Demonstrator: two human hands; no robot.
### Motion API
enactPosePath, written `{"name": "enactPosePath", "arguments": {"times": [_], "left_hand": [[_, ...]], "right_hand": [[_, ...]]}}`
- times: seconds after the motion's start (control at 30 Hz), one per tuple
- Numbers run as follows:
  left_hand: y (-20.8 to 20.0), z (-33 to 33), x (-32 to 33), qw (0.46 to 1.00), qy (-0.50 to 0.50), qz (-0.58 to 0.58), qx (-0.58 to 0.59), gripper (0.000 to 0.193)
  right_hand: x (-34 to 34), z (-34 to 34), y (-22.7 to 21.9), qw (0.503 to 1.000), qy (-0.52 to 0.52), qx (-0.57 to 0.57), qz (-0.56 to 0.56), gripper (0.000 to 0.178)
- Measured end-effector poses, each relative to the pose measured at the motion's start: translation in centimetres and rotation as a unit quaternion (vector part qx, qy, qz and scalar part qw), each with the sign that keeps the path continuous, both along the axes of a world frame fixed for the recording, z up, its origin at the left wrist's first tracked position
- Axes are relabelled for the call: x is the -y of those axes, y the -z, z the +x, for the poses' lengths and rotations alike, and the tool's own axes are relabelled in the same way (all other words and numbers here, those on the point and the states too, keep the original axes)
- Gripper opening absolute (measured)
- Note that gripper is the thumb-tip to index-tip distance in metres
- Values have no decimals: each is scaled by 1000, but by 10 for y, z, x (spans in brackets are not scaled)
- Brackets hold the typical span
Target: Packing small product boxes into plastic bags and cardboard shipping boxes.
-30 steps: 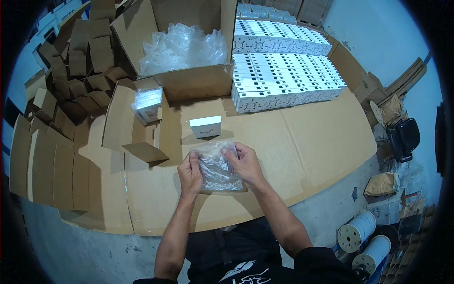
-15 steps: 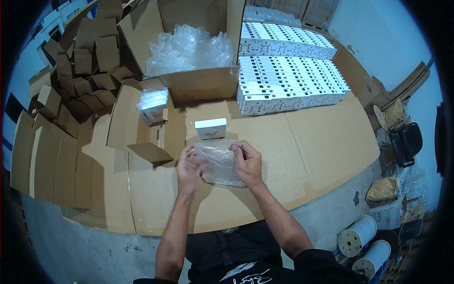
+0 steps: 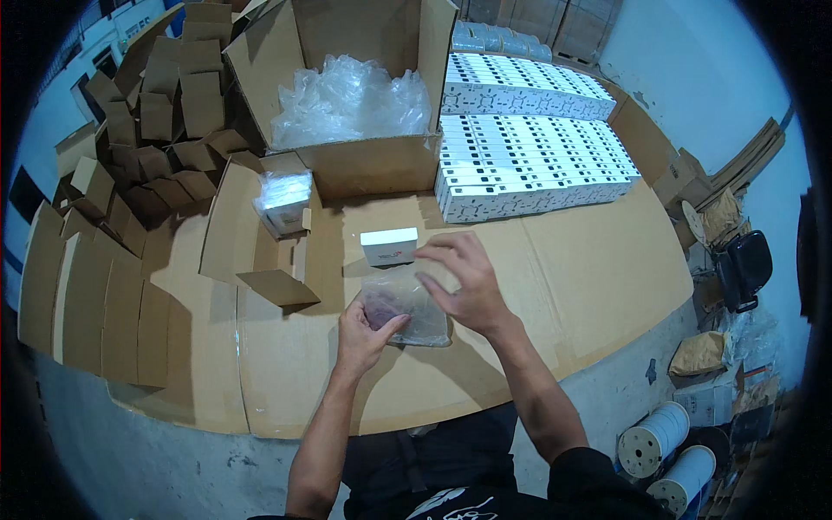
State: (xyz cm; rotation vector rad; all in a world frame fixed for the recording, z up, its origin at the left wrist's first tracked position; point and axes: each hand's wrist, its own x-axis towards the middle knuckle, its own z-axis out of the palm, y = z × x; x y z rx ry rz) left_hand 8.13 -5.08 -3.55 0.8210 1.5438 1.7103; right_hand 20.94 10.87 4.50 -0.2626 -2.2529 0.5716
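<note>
A clear plastic bag (image 3: 426,322) is in my left hand (image 3: 362,336), its thumb lying over the front and its fingers showing dimly through the film. My right hand (image 3: 471,284) hovers over the bag's right side, thumb and fingers apart, holding nothing. Its fingertips are close to the right end of a small white box (image 3: 388,246), which stands on the cardboard-covered table just beyond the bag; whether they touch it I cannot tell. Left of the white box, an open brown carton (image 3: 279,286) has several bagged white boxes (image 3: 284,201) at its far end.
Behind the carton, a large open cardboard box (image 3: 373,165) is heaped with clear bags (image 3: 351,102). Rows of white boxes (image 3: 533,173) stand at the back right. Empty brown cartons (image 3: 95,303) crowd the left side. Cable spools (image 3: 654,438) sit on the floor at right.
My right hand has let go of the bag and moved up toward the white box, fingers spreading. My left hand has shifted right, its fingers now behind or inside the film.
</note>
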Motion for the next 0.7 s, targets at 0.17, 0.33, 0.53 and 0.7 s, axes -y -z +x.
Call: {"name": "enactPosePath", "arguments": {"times": [0.17,0.33,0.53,0.7], "left_hand": [[-5,1,0,1000,-5,-20,-16,39],[-7,1,-1,998,-8,-34,-47,37],[-1,0,-2,995,-31,-46,-81,40],[-5,-1,-1,989,-66,-64,-116,36]], "right_hand": [[2,-9,0,996,-23,64,65,26],[2,-14,9,995,-26,67,76,18],[2,-17,5,994,-36,55,84,14],[3,-13,-15,982,-126,118,81,18]]}}
